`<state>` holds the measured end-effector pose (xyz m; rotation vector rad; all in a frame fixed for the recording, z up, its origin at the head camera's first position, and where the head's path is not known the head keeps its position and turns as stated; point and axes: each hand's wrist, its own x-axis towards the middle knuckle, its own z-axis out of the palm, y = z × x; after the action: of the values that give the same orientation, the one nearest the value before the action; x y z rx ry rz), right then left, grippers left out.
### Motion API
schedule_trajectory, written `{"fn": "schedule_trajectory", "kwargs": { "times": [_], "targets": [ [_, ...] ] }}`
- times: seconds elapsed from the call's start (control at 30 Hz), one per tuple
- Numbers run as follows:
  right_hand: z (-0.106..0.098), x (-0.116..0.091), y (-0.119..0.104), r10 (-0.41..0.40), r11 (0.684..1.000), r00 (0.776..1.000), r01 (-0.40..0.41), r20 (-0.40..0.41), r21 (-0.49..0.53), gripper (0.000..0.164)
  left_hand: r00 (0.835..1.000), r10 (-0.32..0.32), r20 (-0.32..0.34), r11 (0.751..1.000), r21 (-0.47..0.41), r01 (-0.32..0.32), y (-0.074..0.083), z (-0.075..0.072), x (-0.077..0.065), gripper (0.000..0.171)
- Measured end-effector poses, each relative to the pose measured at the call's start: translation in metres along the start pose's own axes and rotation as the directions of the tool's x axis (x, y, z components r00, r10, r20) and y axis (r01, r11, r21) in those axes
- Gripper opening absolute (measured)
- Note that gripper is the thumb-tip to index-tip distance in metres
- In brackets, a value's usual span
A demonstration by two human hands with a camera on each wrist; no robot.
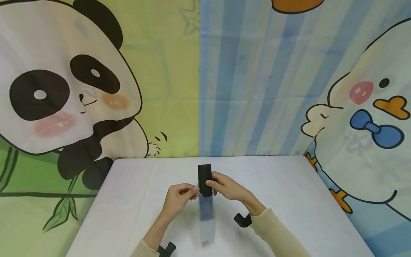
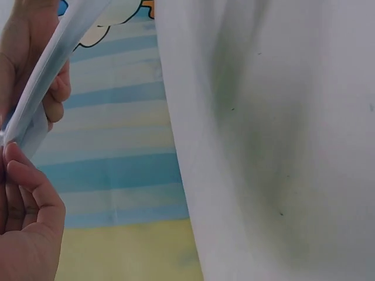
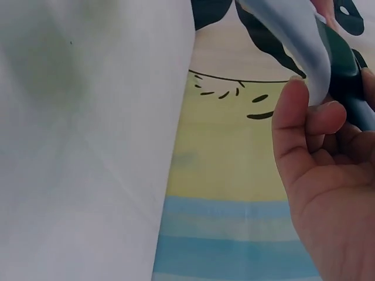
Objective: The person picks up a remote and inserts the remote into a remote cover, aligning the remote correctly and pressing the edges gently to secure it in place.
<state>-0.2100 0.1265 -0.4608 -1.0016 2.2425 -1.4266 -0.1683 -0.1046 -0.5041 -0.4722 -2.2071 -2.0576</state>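
Observation:
A black, flat, oblong object [image 1: 204,178] stands upright above the table in the head view, its lower end inside a translucent plastic sleeve [image 1: 206,208]. What kind of object it is cannot be told. My right hand [image 1: 229,186] holds it from the right, thumb on its front face. On the other side, my left hand [image 1: 180,198] pinches the sleeve's edge near the object's lower end. The left wrist view shows the whitish sleeve [image 2: 50,67] slanting between both hands. In the right wrist view, the dark object [image 3: 343,64] lies beside the sleeve, near the curled right fingers [image 3: 290,105].
A white table [image 1: 144,200] spreads beneath the hands. Behind it hangs a cloth backdrop [image 1: 170,89] with a panda and a white duck-like figure. Black wrist devices [image 1: 243,220] show by both forearms.

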Motion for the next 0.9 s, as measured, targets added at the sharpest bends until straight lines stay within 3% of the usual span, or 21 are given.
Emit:
{"fn": "schedule_trajectory", "kwargs": {
  "times": [0.1, 0.23, 0.43, 0.53, 0.8, 0.9],
  "targets": [
    [-0.001, 0.0, -0.001, -0.006, 1.0, 1.0, 0.006, 0.006, 0.016, 0.019, 0.999, 0.006, -0.04, 1.0, -0.011, -0.006, 0.002, 0.001, 0.003, 0.014],
    [0.001, 0.0, 0.0, 0.005, 0.998, 0.999, -0.001, -0.049, 0.064, 0.022, 0.998, -0.009, -0.054, 1.0, -0.018, 0.008, 0.0, 0.005, 0.003, 0.015],
    [0.008, 0.0, 0.004, 0.004, 0.974, 0.991, 0.028, -0.137, 0.226, 0.023, 0.995, -0.098, 0.022, 0.994, 0.04, 0.097, -0.001, 0.009, -0.004, 0.035],
    [0.012, 0.001, 0.006, 0.022, 0.962, 0.988, 0.02, -0.151, 0.272, 0.023, 0.993, -0.114, 0.037, 0.991, 0.072, 0.111, -0.001, 0.009, -0.006, 0.034],
    [0.012, -0.001, 0.009, 0.067, 0.968, 0.96, 0.004, -0.273, 0.249, 0.024, 0.99, -0.139, 0.022, 0.99, -0.037, 0.14, -0.003, 0.008, -0.009, 0.026],
    [0.011, -0.003, 0.012, 0.053, 0.979, 0.975, -0.007, -0.216, 0.206, 0.02, 0.988, -0.153, 0.017, 0.984, -0.086, 0.154, -0.004, 0.008, -0.011, 0.026]
  ]
}}
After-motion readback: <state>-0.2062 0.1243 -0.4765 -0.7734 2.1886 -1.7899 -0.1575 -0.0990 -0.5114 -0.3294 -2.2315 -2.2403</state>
